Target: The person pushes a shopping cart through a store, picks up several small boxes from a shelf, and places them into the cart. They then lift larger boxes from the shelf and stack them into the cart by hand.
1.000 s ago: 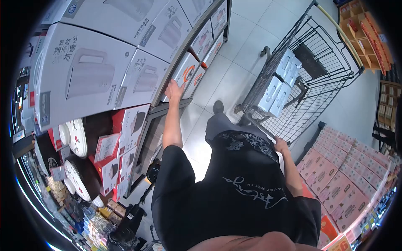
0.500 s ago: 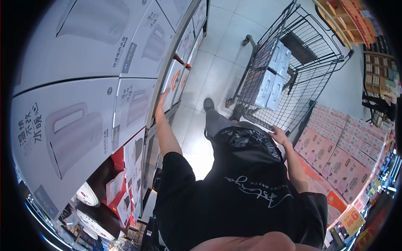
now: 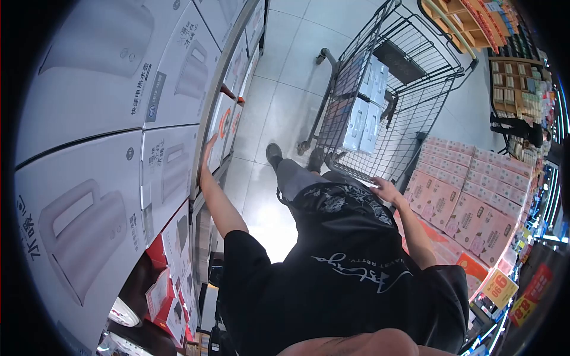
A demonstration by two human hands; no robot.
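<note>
Pale floor tiles [image 3: 285, 59] run through a shop aisle, between stacked kettle boxes [image 3: 89, 219] on the person's left and a wire shopping cart [image 3: 430, 98] ahead and to the right. Beyond the cart stands a block of pink cartons [image 3: 457, 207], with a yellow price sign [image 3: 499, 288] at its near corner.

The person's two hands are well apart. The left hand [image 3: 208, 151] is at the end of a white box with an orange ring [image 3: 222, 126], which sits low in the rack beside the kettle boxes; the fingers lie along the box, but whether they grip it cannot be told. The right hand [image 3: 385, 191] is at the near end of the cart, fingertips by its wire rim; whether they close on it is unclear. Inside the cart, white-and-blue boxes [image 3: 363, 127] lie ahead of the right hand, well apart from it.
</note>
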